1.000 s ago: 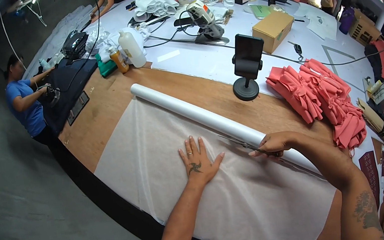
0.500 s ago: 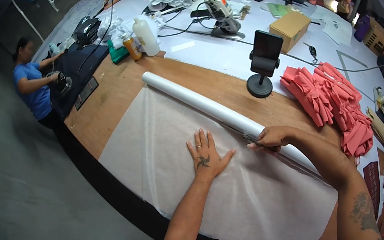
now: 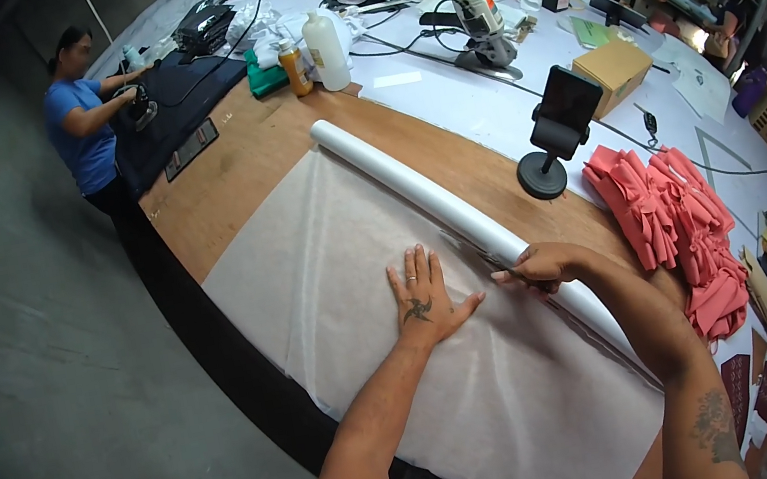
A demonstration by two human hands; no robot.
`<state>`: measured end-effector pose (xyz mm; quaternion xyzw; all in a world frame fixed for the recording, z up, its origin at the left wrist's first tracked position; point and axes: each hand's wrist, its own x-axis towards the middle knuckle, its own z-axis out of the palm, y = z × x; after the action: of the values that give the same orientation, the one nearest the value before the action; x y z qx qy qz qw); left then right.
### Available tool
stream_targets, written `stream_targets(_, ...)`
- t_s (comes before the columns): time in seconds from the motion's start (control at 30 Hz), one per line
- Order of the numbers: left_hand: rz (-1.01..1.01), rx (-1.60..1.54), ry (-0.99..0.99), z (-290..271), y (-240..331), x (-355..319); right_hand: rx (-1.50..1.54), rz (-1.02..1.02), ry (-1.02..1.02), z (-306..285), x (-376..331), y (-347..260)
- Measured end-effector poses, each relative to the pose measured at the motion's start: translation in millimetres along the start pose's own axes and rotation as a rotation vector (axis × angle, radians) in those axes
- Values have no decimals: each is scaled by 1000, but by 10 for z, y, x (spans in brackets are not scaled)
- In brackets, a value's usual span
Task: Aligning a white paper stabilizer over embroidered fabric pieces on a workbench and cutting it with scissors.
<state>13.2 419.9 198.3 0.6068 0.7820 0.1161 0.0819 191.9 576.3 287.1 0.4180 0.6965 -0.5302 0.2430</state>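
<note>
The left hand [image 3: 426, 295] lies flat, palm down, on the unrolled white paper sheet [image 3: 349, 276], its fingers spread and its thumb angled out toward the right hand. The sheet runs out from under the palm in every direction, covering the near part of the wooden table [image 3: 231, 174] and reaching its near edge.

Just beyond the left thumb, the right hand [image 3: 542, 266] is curled, fingers drawn together around a slim metal tool, most likely scissors [image 3: 473, 250], whose tip points away past the fingertips along the line where the sheet meets the roll. What exactly the fingers clamp is partly hidden by the knuckles. The white paper roll [image 3: 416, 191] lies right against the far side of those fingers and stretches diagonally away to the upper left; its near end passes under the right forearm.

Past the roll, beyond the right hand, a black phone stand [image 3: 556, 129] rests on the bare wood, and to its right sits a heap of pink fabric pieces [image 3: 675, 221]. Farther off are a cardboard box [image 3: 616, 66], a white plastic bottle [image 3: 326, 50] beside a smaller orange one, and an electric cloth cutter [image 3: 481, 24]. At the far left edge of the table a person in a blue shirt [image 3: 86, 127] works over dark fabric.
</note>
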Motion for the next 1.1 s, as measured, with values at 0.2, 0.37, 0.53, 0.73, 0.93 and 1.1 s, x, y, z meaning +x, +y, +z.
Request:
stream_targets(0.2, 5, -28, -19, -3, -11, 14, 1, 34, 9, -62, 133, -123)
stream_targets(0.37, 12, -57, -32, -27, -60, 28, 66, 108, 46, -80, 217, -304)
stream_targets(0.53, 15, -44, -53, -68, -79, 40, -7, 48, 3, -79, 358, -359)
stream_targets(0.73, 14, -46, -75, -72, -87, 37, 24, 75, 21, -98, 474, -498)
stream_targets(0.93, 7, -95, -80, -48, -105, 54, 37, 50, 19, -92, 577, -671)
stream_targets(1.1, 19, -84, -94, -148, -90, 93, 29, 4, 22, -130, 633, -765)
